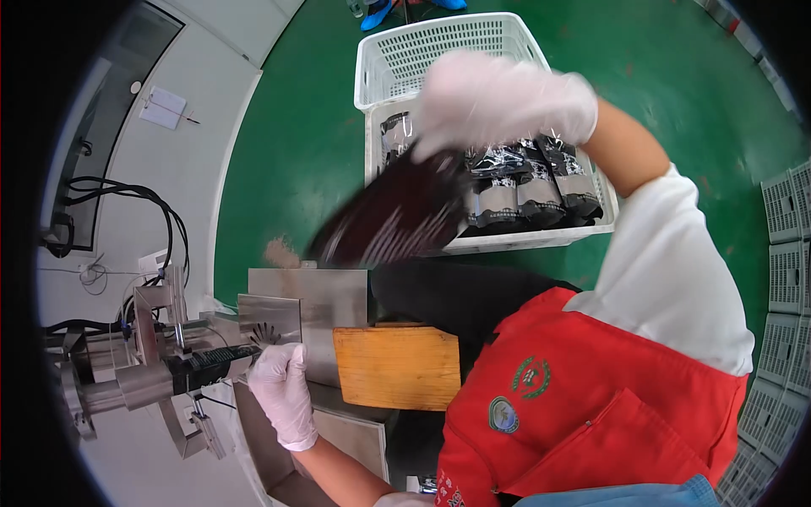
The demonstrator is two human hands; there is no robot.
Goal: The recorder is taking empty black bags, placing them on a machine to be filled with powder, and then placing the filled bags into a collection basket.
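My right hand, in a thin white glove, grips the top of a dark, shiny pouch. Both are blurred, and the pouch hangs at a slant beside a white plastic crate. Inside the crate lie several black printed pouches, partly hidden by this hand. At the lower left, the curled fingers of my gloved left hand are at the end of a black printed bag. This bag sits on the steel tube of a machine; the fingers' exact contact is partly hidden.
Another white crate stands beyond the filled one. Steel plates and a wooden board lie before me. A steel bin is below my left hand. Black cables hang by the wall; stacked crates line the right.
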